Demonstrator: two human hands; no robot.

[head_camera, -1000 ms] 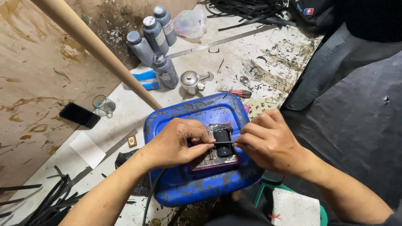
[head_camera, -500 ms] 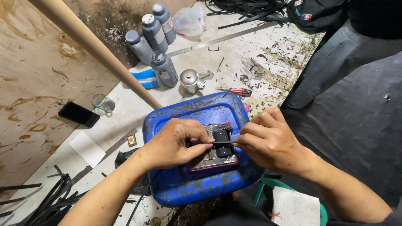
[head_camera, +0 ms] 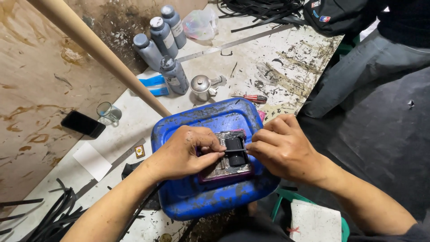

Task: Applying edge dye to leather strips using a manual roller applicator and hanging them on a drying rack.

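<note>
Almost nothing has shifted since the earlier frame; only the view has drifted slightly. A thin strip (head_camera: 234, 150) is pinched closed between the fingertips of the left hand (head_camera: 186, 152) and right hand (head_camera: 282, 148), stretched across a small black block (head_camera: 236, 151) on a dark plate (head_camera: 226, 168) atop the blue container (head_camera: 201, 197). The strip seems to be being seated; steady, even tension is called for. 4 ink bottles (head_camera: 163, 38) stand well apart.

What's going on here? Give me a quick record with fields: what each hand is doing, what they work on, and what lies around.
Left hand: pinches the left end of a thin black strip
Right hand: pinches its right end
Strip: lies across a small black roller
Work surface: blue plastic canister on its side
Nearby: four grey bottles, metal cup, red screwdriver, black phone, small glass
</note>
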